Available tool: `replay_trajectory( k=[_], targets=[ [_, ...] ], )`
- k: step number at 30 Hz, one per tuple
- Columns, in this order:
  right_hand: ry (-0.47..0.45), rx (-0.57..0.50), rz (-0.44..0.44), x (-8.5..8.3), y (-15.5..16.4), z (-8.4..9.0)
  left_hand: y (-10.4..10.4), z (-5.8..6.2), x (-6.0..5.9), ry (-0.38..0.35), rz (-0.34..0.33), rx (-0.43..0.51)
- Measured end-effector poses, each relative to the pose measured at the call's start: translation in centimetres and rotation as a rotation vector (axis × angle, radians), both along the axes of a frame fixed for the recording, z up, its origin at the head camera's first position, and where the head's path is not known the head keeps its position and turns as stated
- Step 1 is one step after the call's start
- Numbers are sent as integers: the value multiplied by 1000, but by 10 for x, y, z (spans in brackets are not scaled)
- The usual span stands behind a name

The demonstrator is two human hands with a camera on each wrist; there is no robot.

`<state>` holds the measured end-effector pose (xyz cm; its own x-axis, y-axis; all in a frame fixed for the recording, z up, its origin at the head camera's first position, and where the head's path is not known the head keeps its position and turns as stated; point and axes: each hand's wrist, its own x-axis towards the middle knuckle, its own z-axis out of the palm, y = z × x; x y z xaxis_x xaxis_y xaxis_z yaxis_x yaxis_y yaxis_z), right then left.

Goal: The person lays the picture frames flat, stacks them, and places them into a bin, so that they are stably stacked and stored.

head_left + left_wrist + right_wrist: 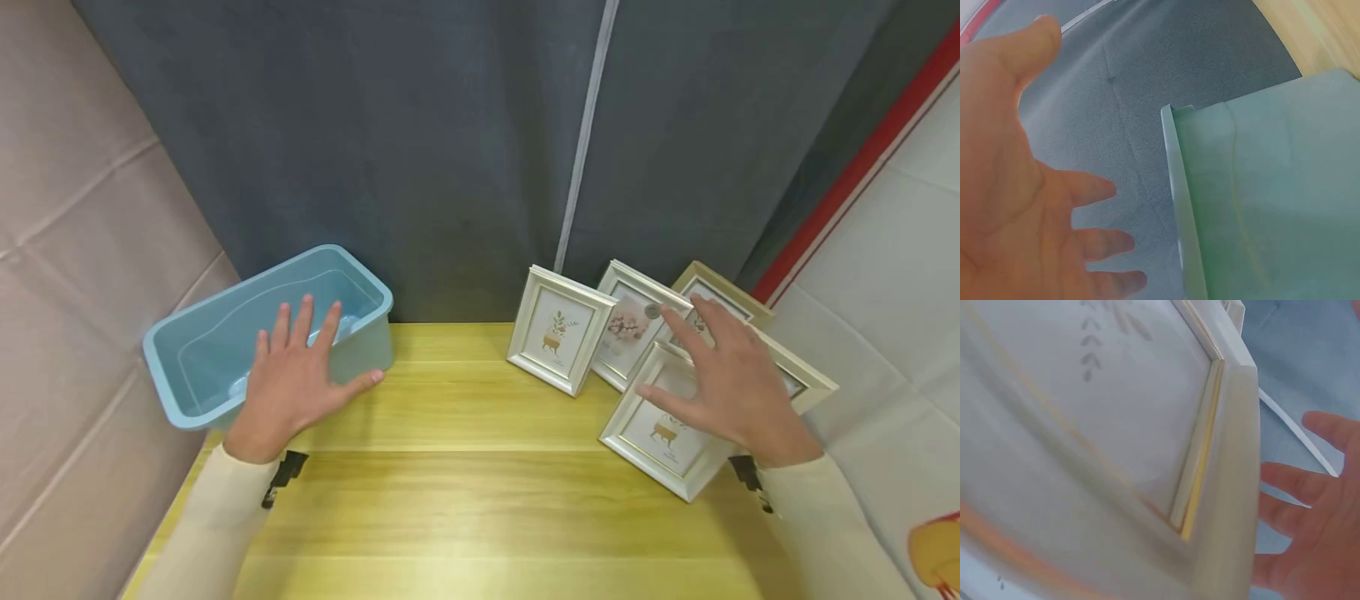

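Spreading our left hand [296,383] over the smooth blue plastic bin [225,333], we hover our splayed right hand [731,383] above a white, gold-trimmed frame [663,429].

I can read no words, numbers or brand marks anywhere in front of me. The white picture frames at about one o'clock, such as the nearest frame [663,433] under my right hand [738,392] and the leftmost frame [558,337], carry only small plant prints with lines beneath too tiny to make out. The blue bin [225,350] at ten o'clock by my left hand [292,387] bears no label that I can see.
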<state>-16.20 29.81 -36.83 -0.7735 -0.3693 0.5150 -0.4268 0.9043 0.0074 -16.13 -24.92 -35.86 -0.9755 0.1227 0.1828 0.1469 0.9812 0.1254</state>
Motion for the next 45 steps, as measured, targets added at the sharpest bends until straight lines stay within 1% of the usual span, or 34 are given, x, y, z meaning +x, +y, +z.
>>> replay_trajectory(
  k=[4,7,13,19,24,27,32,34,36,42,45],
  targets=[
    [121,-32,47,3,2,-3,-1,-3,4,29,-5,12],
    [187,-55,65,8,4,-4,-1,-6,7,67,-8,18],
    [258,-129,78,19,7,-9,-2,-14,13,187,-27,53],
    [310,-190,60,30,12,-16,-1,-25,15,330,-55,161],
    [302,-252,34,40,22,-23,3,-31,15,386,-88,236],
    [273,-280,20,45,28,-27,6,-34,15,406,-100,265],
    [202,-367,32,49,36,-34,11,-39,18,432,-111,300],
    [174,-409,48,50,39,-38,13,-42,20,429,-114,314],
    [157,-429,59,49,42,-42,15,-45,23,416,-119,332],
    [170,-528,103,45,47,-56,20,-54,29,373,-129,380],
    [124,-565,97,48,51,-61,22,-59,32,355,-132,383]
  ],
)
